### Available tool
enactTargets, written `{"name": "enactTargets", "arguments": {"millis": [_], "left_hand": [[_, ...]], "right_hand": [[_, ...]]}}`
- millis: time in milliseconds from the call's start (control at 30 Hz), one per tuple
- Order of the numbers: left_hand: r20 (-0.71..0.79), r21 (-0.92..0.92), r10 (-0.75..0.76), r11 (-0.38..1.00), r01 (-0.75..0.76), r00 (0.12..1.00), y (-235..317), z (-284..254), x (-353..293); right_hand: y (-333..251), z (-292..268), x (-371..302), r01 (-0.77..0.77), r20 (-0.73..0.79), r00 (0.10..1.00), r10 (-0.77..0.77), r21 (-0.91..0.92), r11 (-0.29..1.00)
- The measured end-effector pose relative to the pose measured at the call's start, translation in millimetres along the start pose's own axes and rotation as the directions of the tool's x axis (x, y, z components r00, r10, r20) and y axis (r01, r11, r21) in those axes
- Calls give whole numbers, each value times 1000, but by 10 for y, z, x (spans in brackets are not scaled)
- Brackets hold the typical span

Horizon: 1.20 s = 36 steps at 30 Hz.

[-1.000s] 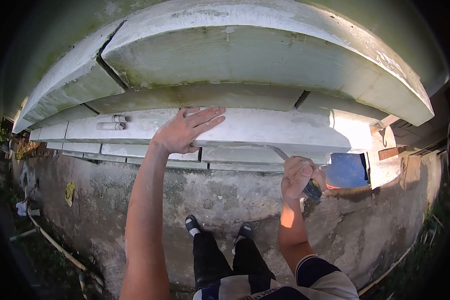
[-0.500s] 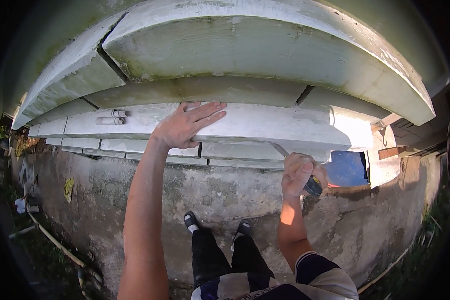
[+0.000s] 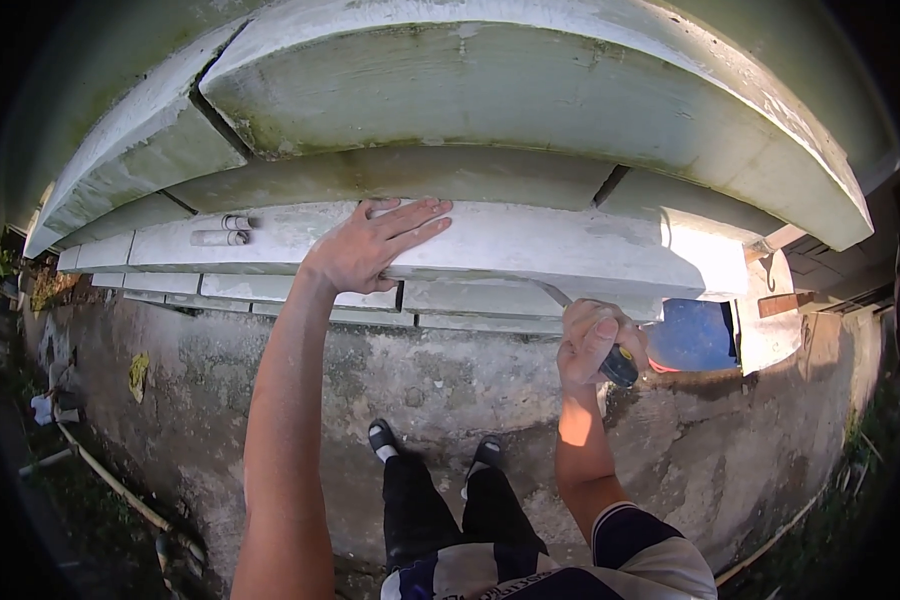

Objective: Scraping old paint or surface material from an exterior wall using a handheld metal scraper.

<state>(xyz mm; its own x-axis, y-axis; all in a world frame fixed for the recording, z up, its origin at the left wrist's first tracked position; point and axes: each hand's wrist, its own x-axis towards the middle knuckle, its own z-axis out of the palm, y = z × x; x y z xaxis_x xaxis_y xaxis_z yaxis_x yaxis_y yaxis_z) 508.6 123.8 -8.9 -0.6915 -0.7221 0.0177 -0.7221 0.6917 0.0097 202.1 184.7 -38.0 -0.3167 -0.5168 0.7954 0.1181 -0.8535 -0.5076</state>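
My left hand [image 3: 378, 243] lies on the white top of a long pale block [image 3: 550, 240], its fingers stretched out and its thumb down over the front edge. Closed round a black-and-yellow handle [image 3: 620, 369] is my right hand [image 3: 598, 345], just in front of the block. From that fist a narrow curved metal blade [image 3: 554, 294] runs up and left to the block's lower front edge. The blade's tip cannot be made out, so the tool's exact kind is unclear. Two short pale cylinders [image 3: 220, 237] lie side by side on the block, left of my left hand.
Above and behind rises another large pale-green block [image 3: 490, 95], with a dark gap at its left. More blocks [image 3: 490, 300] are stacked below. A blue container [image 3: 692, 335] stands right of my right hand. My feet are on rough concrete [image 3: 320, 400]; a pipe [image 3: 120, 490] lies at the left.
My right hand and the tool have shifted slightly left. My left hand stays flat on the block, almost unmoved.
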Motion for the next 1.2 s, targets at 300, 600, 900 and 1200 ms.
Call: {"name": "enactTargets", "arguments": {"millis": [300,600,900,1200], "left_hand": [[7,20,-12,1000,12,1000,-12,44,-34],[-15,-27,5,1000,-6,1000,-43,46,4],[0,-17,-6,1000,6,1000,-1,16,-8],[-8,-6,7,1000,-7,1000,-9,16,-23]], "right_hand": [[59,108,8,-23,85,994,63,-405,914],[109,33,-2,-33,1,999,33,-124,992],[96,57,-3,-36,-15,999,35,-74,997],[71,23,-20,-6,35,999,7,-16,1000]]}}
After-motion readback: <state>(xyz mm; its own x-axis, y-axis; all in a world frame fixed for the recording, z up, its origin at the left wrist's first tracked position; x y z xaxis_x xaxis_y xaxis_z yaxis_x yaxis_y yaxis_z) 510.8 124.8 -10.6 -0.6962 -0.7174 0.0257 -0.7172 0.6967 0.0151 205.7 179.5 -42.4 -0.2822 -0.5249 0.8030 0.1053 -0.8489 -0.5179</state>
